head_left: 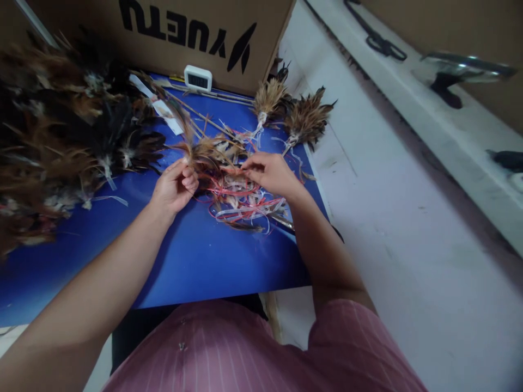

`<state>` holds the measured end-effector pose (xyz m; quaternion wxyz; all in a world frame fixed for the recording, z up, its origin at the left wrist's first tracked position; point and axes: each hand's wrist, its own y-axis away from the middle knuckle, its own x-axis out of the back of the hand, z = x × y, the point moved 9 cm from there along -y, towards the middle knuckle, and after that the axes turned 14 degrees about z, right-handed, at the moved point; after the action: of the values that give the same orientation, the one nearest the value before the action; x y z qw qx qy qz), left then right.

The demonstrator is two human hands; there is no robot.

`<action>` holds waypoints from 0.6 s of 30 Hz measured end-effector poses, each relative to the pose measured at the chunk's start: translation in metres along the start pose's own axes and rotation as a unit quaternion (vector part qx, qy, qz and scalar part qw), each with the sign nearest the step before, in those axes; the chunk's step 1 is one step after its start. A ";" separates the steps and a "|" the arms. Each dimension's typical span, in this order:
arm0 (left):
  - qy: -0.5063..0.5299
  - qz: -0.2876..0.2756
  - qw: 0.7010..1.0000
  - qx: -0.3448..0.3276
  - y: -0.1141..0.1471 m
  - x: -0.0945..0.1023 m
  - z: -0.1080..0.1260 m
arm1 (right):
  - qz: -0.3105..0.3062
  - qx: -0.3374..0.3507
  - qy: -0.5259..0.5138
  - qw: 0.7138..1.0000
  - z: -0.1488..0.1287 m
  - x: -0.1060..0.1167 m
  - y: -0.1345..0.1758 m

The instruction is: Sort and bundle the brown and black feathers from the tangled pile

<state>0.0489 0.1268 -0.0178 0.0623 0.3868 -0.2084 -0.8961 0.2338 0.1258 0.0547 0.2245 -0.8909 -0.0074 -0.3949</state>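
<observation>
My left hand is closed round the base of a small bunch of brown feathers, whose tips point up and away from me. To its right, my right hand hovers at a loose pile, thumb and fingers pinched together; what is between them is too small to make out. Beneath and between the hands lies a tangle of red and clear plastic strings mixed with loose feathers. Part of a dark-handled metal tool shows beside my right forearm.
A large heap of feather bunches covers the left of the blue table. Two tied feather bunches lie at the back right, near a white wall. Behind stand a cardboard box and a small white device. Thin sticks lie there.
</observation>
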 end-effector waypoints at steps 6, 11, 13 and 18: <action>0.001 -0.001 1.000 -0.003 -0.002 0.000 0.000 | -0.082 0.019 -0.060 0.995 -0.017 0.001 0.031; -0.001 -0.005 1.000 -0.008 -0.004 0.001 -0.001 | 0.056 -0.051 0.011 0.997 0.034 0.024 0.002; -0.005 -0.005 1.000 -0.007 -0.004 0.001 -0.001 | 0.078 -0.070 0.059 0.993 0.053 0.024 -0.014; -0.006 -0.005 1.000 -0.012 -0.005 0.000 0.000 | 0.038 -0.110 0.140 0.983 0.080 0.000 -0.043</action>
<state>0.0493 0.1319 -0.0196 0.0609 0.3813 -0.1961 -0.9014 0.2817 0.1965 0.0247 0.1393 -0.8457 0.1015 -0.5050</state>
